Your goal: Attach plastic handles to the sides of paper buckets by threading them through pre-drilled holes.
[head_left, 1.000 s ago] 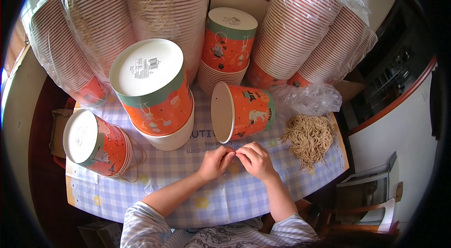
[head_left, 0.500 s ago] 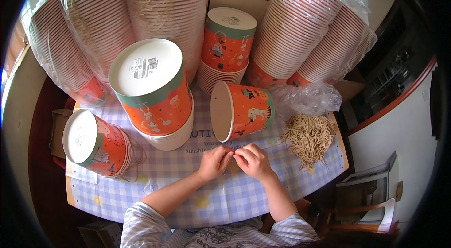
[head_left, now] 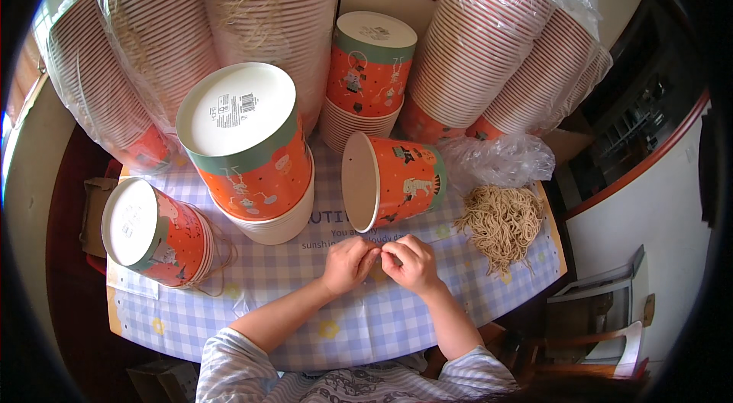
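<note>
The left hand [head_left: 350, 264] and right hand [head_left: 411, 263] each pinch fingertips together, their grip's contents indiscernible, while just beyond them lies an orange bucket [head_left: 405, 183], apparently uncorded as yet, with heaped cords [head_left: 502, 226] rightward and an already corded bucket stack [head_left: 182, 239] well leftward.

Daylight enters at left, crumpled plastic [head_left: 500, 157] glints, and fisheye edges curve into blackness.

Orange printed bucket [head_left: 405, 182], green at base, on its side, mouth facing left
</note>
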`<state>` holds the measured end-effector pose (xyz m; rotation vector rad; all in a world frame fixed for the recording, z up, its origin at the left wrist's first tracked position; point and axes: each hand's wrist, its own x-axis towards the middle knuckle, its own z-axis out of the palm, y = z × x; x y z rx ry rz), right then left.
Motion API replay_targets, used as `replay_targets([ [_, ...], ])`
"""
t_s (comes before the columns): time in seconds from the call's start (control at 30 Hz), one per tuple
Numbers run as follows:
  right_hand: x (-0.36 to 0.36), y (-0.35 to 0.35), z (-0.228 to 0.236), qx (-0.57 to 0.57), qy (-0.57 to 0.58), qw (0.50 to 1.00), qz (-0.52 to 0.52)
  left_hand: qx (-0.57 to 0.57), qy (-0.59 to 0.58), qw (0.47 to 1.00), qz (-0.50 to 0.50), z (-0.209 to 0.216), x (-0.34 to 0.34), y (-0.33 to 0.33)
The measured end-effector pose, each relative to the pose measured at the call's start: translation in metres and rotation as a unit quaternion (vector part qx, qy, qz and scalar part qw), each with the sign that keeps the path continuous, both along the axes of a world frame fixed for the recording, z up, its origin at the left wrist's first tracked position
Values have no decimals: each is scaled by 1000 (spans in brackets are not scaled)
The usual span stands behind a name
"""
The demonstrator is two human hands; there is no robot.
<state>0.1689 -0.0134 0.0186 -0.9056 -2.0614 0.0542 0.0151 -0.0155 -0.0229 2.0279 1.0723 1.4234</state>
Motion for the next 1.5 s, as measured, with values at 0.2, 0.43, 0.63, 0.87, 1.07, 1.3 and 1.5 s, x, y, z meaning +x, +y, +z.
replay_targets([
  [0.2,0,-2,-2,-66,66,996,-11,46,-108,988,103,8,6,7],
  [0.43,-1,-6,5,-108,124,986,-41,10,-3,999,33,3,2,8],
  [0.63,1,-5,2,-115,179,974,-78,53,5,999,8,6,3,7],
  [0.87,3,-4,0,-121,186,972,-73,55,12,998,6,6,5,7],
  [1.07,1,-3,1,-109,194,972,-81,59,20,998,4,5,5,6],
  [1.3,2,-2,-1,-113,195,971,-76,64,36,997,-6,6,5,5],
  [1.5,6,-5,2,-146,179,969,-86,68,42,997,-16,9,4,5],
])
